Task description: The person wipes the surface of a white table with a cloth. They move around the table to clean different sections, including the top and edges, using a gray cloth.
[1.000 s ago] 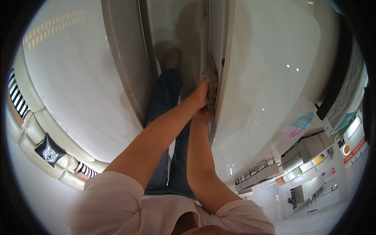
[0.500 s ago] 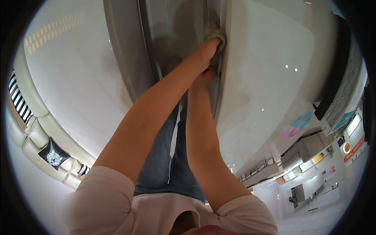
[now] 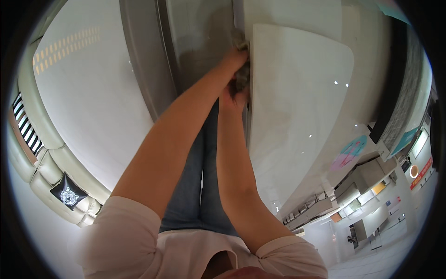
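Both arms reach forward, to the near edge of a white tabletop [image 3: 297, 107] with a rounded far corner. My left hand [image 3: 236, 58] is farther out, its fingers closed round a crumpled grey-brown cloth [image 3: 241, 78] at the table's side. Nearer to me, my right hand [image 3: 232, 99] is closed on the lower part of the same cloth. The fingers of both hands are partly hidden by the cloth and the shadow beside the table edge.
Left of my arms stands another white surface [image 3: 88, 93] with a grey side [image 3: 144, 65]. A cream sofa [image 3: 46, 167] with a black cushion [image 3: 68, 191] lies beyond it. A dark, long object [image 3: 397, 79] runs along the far right. Grey floor [image 3: 200, 28] shows between the two surfaces.
Both hands and the cloth have shifted slightly left in the picture, and more of the tabletop's near edge and far corner shows. My hands are a little farther apart, with more cloth visible between them.
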{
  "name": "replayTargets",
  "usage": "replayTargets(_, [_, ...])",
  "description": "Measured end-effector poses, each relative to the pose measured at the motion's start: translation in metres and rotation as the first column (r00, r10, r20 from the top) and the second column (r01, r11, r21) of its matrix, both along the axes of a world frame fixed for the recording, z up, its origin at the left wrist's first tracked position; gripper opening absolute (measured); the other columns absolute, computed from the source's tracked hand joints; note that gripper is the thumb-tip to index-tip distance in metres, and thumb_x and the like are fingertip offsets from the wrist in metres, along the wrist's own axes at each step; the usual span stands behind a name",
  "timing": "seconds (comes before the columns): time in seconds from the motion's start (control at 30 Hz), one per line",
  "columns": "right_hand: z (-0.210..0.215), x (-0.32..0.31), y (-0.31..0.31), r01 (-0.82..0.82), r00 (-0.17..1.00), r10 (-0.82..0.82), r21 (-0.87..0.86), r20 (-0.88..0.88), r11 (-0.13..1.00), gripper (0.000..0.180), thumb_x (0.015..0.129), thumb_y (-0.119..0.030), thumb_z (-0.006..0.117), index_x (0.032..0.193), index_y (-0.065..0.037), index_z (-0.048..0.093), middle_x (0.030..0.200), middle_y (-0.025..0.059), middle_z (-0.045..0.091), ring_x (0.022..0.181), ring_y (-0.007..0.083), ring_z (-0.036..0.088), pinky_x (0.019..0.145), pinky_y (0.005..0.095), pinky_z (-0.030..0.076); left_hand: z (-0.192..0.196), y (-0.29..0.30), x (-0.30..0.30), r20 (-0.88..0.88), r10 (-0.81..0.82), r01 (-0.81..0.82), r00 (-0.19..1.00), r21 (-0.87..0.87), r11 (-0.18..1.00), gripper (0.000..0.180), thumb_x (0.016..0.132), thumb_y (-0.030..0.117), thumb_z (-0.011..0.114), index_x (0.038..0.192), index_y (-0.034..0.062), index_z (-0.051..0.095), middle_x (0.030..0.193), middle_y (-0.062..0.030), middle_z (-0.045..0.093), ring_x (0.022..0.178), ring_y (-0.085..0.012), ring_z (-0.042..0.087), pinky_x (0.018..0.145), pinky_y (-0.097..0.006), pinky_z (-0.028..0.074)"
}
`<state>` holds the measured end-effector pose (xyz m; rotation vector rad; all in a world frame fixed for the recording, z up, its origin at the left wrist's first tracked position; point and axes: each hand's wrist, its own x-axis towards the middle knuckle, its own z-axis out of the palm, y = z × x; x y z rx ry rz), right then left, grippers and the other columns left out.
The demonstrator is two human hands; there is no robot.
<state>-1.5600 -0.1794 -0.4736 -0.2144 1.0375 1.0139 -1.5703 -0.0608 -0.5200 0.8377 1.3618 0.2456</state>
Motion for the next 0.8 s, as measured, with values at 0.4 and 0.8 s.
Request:
replayTargets(0.4, [-0.009, 0.008, 0.099, -0.051, 0.996, 0.063, -0.182, 0.059, 0.982, 0.040, 0.101, -0.030, 0.059, 0.132, -0.004, 0.055, 0.122, 0.0153, 0.063, 0.107, 0.0292, 0.064, 0.093, 0.0440, 0.057, 0.063, 0.082, 0.018, 0.195, 0.552, -0.471, 0.811, -0.342, 0.813, 0.054, 0.099, 0.040, 0.061, 0.139, 0.0050, 0.053, 0.135, -0.0151, 0.059, 0.122, -0.0295, 0.056, 0.103, -0.047, 0.048])
replayTargets(0.8, [-0.001, 0.006, 0.121, -0.265, 0.930, 0.346, -0.424, 0.123, 0.866, 0.051, 0.103, -0.034, 0.059, 0.149, -0.018, 0.042, 0.152, -0.0007, 0.041, 0.135, 0.0195, 0.046, 0.103, 0.0376, 0.045, 0.077, 0.156, 0.039, 0.149, 0.500, -0.445, 0.853, -0.292, 0.846, 0.047, 0.098, 0.032, 0.059, 0.136, 0.0048, 0.055, 0.134, -0.0116, 0.058, 0.121, -0.0264, 0.054, 0.101, -0.042, 0.047])
